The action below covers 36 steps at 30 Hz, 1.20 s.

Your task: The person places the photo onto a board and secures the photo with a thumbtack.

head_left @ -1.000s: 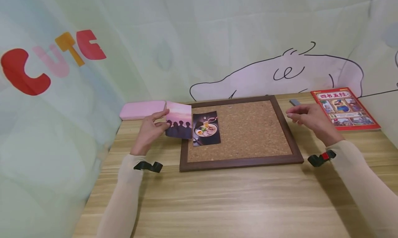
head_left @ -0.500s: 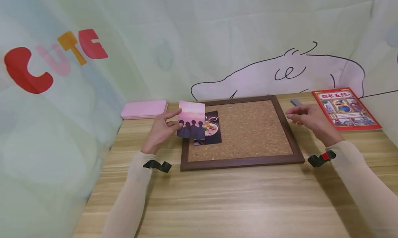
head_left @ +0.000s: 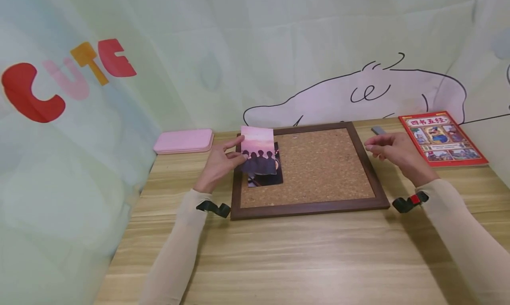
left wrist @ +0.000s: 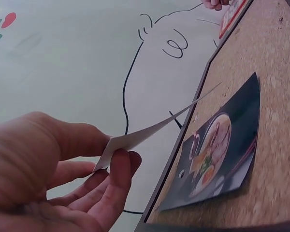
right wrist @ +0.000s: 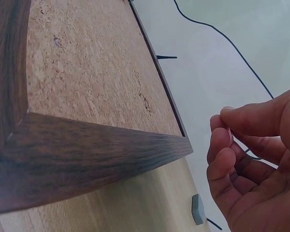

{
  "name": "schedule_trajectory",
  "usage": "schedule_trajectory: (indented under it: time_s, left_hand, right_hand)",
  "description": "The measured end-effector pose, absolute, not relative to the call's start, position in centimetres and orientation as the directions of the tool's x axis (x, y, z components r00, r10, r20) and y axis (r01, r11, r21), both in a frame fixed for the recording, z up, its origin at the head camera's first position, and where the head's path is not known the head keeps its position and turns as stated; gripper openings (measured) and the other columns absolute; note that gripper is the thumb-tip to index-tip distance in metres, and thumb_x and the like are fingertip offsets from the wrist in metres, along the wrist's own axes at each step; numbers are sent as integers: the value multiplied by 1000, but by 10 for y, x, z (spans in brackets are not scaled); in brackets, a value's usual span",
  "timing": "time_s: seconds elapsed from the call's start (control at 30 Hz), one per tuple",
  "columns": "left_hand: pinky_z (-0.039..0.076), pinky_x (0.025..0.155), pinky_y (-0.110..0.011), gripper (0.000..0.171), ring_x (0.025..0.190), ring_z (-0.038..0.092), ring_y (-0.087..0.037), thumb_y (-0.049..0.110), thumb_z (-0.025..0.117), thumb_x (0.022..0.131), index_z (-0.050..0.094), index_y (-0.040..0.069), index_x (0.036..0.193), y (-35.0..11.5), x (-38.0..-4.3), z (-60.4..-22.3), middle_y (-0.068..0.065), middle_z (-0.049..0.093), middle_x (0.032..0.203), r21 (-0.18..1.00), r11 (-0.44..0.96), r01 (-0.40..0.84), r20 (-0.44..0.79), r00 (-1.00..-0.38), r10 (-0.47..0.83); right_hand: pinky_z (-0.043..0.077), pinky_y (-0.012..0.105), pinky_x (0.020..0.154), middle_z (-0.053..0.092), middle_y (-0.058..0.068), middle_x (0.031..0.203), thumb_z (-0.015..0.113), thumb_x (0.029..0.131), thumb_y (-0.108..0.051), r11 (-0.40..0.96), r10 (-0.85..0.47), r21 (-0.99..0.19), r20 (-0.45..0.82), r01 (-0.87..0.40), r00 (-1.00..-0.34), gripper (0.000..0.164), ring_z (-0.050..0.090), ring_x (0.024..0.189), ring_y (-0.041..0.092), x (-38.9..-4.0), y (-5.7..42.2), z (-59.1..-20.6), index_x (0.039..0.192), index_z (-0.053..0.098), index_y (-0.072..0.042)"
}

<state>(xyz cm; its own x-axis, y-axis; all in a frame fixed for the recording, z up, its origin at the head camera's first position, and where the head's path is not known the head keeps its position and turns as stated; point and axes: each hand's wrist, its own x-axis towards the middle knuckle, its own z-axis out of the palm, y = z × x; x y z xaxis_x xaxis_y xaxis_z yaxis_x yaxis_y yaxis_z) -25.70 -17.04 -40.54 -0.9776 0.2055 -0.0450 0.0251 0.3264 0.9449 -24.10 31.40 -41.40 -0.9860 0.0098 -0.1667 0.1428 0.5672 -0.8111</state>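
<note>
My left hand (head_left: 221, 163) pinches a photo (head_left: 259, 152) by its left edge, thumb on one side and fingers on the other. Four-figure detail aside, it shows dark silhouettes under a pink sky. In the left wrist view this photo (left wrist: 140, 134) is nearly edge-on, raised above the corkboard (head_left: 322, 172). Partly covered by it in the head view, a ramen photo (left wrist: 215, 150) lies on the cork with a small pin (left wrist: 181, 174) near its edge. Beside the board's right side, my right hand (head_left: 394, 152) has thumb and index fingertips together; I cannot tell whether they pinch something tiny.
A pink case (head_left: 184, 141) lies at the back left of the wooden table (head_left: 279, 256). At the back right are a red book (head_left: 442, 139) and a small grey block (right wrist: 198, 209). A patterned curtain (head_left: 191, 52) hangs behind the table.
My left hand has carried the silhouette photo rightward from the board's left edge, so it now overlaps most of the ramen photo in the head view. My right hand has hardly moved.
</note>
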Motion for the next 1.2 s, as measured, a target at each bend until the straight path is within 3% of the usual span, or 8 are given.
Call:
schedule_trajectory:
  time_s: [0.17,0.47,0.67,0.8,0.93,1.03,1.13,1.2]
  left_hand:
    - [52,78,-16,67,99,71,-3,8,74,95,55,21,158,-153,-259,-406,-2,47,170,946,323,39,-37,-973,226]
    - [55,79,-19,68,127,72,-36,6,74,95,55,18,158,-129,-264,-410,-9,49,168,948,311,60,-26,-964,266]
    - [57,74,-22,69,103,76,-14,4,76,93,54,15,158,-113,-264,-413,-10,49,166,961,271,62,-21,-956,293]
    - [48,56,-25,72,67,62,-14,0,74,94,51,14,161,-100,-265,-416,-12,75,111,989,150,-11,-61,-939,338]
    - [32,49,-25,74,53,40,-16,0,73,96,48,17,163,-88,-264,-417,1,49,64,992,105,-74,-108,-922,372]
    - [28,48,-23,73,52,37,-10,1,75,95,50,18,162,-78,-264,-419,1,52,68,987,147,-59,-109,-925,364]
    - [42,53,-20,72,60,52,-3,3,78,94,53,17,160,-68,-264,-420,-5,74,106,979,205,-18,-89,-935,344]
    - [49,62,-19,72,68,57,-1,4,78,94,52,15,160,-63,-265,-422,-10,70,135,972,236,8,-75,-936,343]
  right_hand:
    - [54,30,76,68,-11,93,66,107,-33,577,20,-804,-163,145,-986,43,59,88,13,-241,313,-413,133,67,0]
    - [54,29,77,69,-14,92,66,107,-33,547,3,-825,-170,144,-985,43,59,87,11,-242,313,-411,134,65,1]
    - [54,29,76,68,-15,90,67,107,-33,539,4,-831,-161,138,-987,43,59,85,10,-242,316,-411,133,66,1]
    - [54,29,77,68,-14,92,66,107,-33,543,1,-828,-169,143,-986,43,59,86,11,-241,316,-410,134,66,1]
    - [54,29,79,69,-13,95,65,108,-33,550,-4,-821,-189,156,-982,44,59,90,14,-241,315,-410,136,65,0]
    - [54,28,78,70,-14,93,66,108,-32,546,-4,-823,-190,157,-982,43,59,89,14,-242,315,-410,136,65,1]
    - [54,28,76,69,-14,90,67,107,-30,546,-7,-825,-179,147,-984,43,59,86,11,-242,316,-412,134,65,3]
    - [54,28,75,68,-14,88,67,107,-30,544,-6,-827,-172,141,-985,42,59,84,10,-242,316,-413,133,66,3]
